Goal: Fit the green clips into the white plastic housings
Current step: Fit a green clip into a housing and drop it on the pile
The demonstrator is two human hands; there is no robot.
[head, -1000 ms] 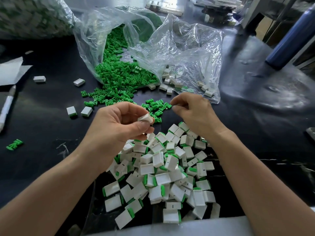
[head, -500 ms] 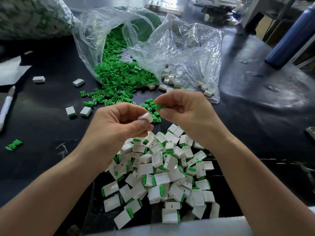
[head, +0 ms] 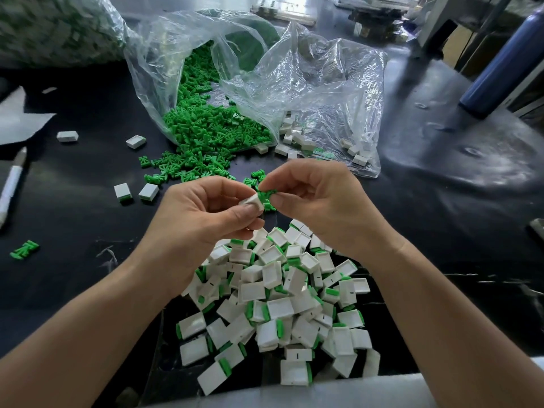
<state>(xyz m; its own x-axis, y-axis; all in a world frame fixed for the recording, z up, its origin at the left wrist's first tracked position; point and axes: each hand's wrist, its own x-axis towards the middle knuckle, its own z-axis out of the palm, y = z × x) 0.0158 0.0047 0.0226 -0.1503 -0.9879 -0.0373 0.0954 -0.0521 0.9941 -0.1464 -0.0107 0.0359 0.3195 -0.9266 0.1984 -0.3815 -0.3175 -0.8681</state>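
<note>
My left hand (head: 203,216) pinches a small white housing (head: 253,201) between thumb and fingers above the table. My right hand (head: 318,201) pinches a green clip (head: 266,194) whose end touches the housing's open side. Below both hands lies a pile of white housings with green clips fitted (head: 282,304). Loose green clips (head: 206,136) spill from a clear plastic bag (head: 164,63) behind the hands. A second clear bag (head: 329,92) to its right holds loose white housings (head: 294,136).
Single white housings (head: 135,191) and a stray green clip (head: 25,249) lie on the black table (head: 73,213) at left. A white pen (head: 11,184) and paper (head: 17,119) sit at far left. A dark blue bottle (head: 503,63) stands at back right.
My right hand has moved left with the green clip, from above the loose clips to the housing held in my left hand. The left hand has stayed nearly in place.
</note>
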